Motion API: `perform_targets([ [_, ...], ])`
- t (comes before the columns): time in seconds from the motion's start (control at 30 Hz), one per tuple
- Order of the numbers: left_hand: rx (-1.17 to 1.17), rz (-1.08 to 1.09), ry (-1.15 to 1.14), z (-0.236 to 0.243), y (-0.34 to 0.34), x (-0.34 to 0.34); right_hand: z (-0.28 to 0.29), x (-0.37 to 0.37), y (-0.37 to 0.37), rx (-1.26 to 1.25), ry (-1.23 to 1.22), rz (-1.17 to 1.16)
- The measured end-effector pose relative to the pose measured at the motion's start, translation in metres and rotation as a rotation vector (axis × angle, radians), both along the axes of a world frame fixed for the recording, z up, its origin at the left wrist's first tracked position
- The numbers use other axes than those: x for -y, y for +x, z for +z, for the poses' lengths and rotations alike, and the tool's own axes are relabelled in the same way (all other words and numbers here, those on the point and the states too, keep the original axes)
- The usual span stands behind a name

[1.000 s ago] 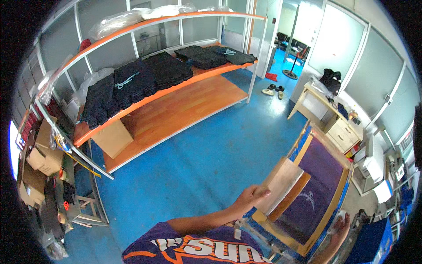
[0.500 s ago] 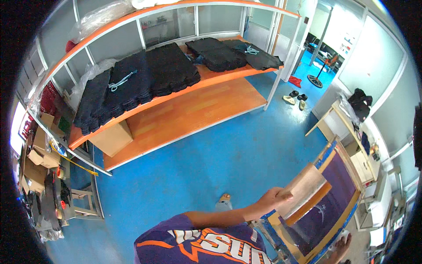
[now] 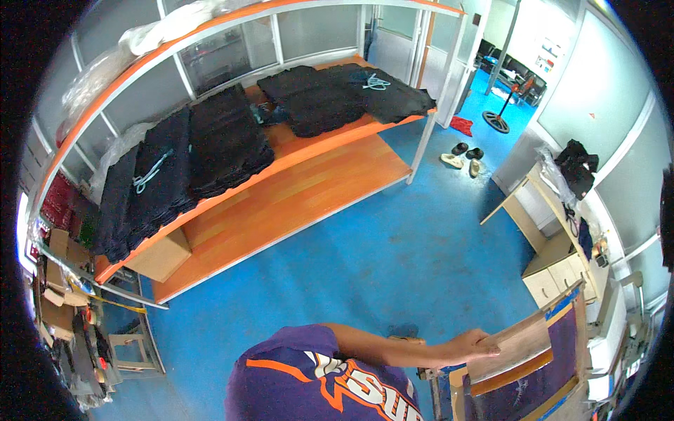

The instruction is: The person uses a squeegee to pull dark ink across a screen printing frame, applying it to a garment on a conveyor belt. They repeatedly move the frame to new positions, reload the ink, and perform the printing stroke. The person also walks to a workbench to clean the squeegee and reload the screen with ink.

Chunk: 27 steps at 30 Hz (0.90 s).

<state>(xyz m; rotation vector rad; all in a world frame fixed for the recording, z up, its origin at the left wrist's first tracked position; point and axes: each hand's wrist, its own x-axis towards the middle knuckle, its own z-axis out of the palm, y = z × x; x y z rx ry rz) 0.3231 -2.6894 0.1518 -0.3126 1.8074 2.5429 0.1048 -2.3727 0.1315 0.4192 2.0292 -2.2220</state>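
My left arm in a purple sleeve reaches across to the right. At its end, my left hand point(image 3: 477, 346) is closed over the near edge of a wide squeegee point(image 3: 512, 349) with a pale, worn body and an orange-brown blade edge. The squeegee lies tilted over a screen-printing frame point(image 3: 577, 330), whose wooden sides carry strips of blue tape. Beside the blade, the dark purple mesh point(image 3: 505, 401) shows a small white feathery pattern. The frame's lower part is cut off by the picture's edge. My right hand is out of view.
Stacks of black fabric pieces point(image 3: 228, 144) lie on an orange-topped rack point(image 3: 309, 186) to the left, with pale blue ties on some. A wooden desk point(image 3: 551, 259) stands beyond the frame on the right. Shoes point(image 3: 453, 161) sit on the blue floor point(image 3: 351, 274) near the doorway.
The view has shifted, so the frame and squeegee appear lower and farther right. My right hand, earlier near the frame's lower right side, has left the view. My left hand keeps hold of the squeegee.
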Motion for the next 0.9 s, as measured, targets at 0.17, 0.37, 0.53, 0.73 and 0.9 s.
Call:
perform_targets([
  [0.17,0.029,-0.057,0.018,0.008,-0.058,0.023,-0.019,0.048,-0.057,0.024,-0.031,0.035],
  [0.37,-0.032,0.059,-0.06,-0.014,-0.155,0.042,-0.036,0.1,-0.134,0.059,-0.061,0.124],
  [0.53,-0.022,0.218,-0.044,0.008,-0.203,0.071,-0.053,0.143,-0.192,0.104,-0.084,0.196],
  [0.73,-0.013,0.263,-0.056,-0.017,-0.248,0.069,-0.062,0.181,-0.235,0.135,-0.084,0.294],
  [0.9,0.012,0.304,-0.126,-0.021,-0.291,0.071,-0.065,0.222,-0.273,0.157,-0.066,0.364],
])
